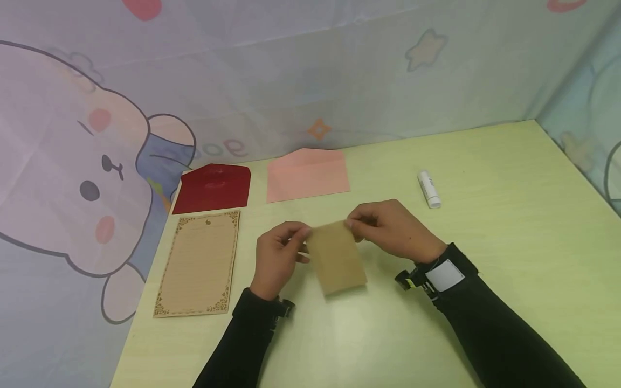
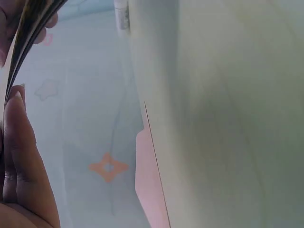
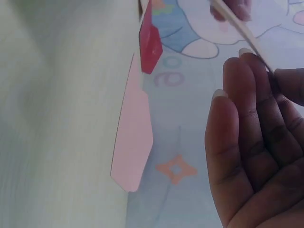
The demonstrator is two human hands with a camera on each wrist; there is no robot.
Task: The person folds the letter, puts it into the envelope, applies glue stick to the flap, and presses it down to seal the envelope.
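Both hands hold a folded brown sheet of paper (image 1: 336, 260) just above the table, near its middle. My left hand (image 1: 277, 257) pinches the upper left corner between thumb and fingers. At the upper right corner, the thumb and fingers of my right hand (image 1: 395, 229) pinch the same sheet. Seen edge-on in the left wrist view, the paper (image 2: 21, 42) shows more than one layer. In the right wrist view its thin edge (image 3: 244, 33) runs between the right thumb and fingers. Whatever is on its inner faces is hidden.
Left of the hands lies a letter sheet (image 1: 196, 264) with an ornate brown border. Behind it is a dark red envelope (image 1: 213, 191), flap up. A pink envelope (image 1: 308, 178) lies beyond the hands, and a white glue stick (image 1: 429, 189) at the back right of the table (image 1: 514, 226).
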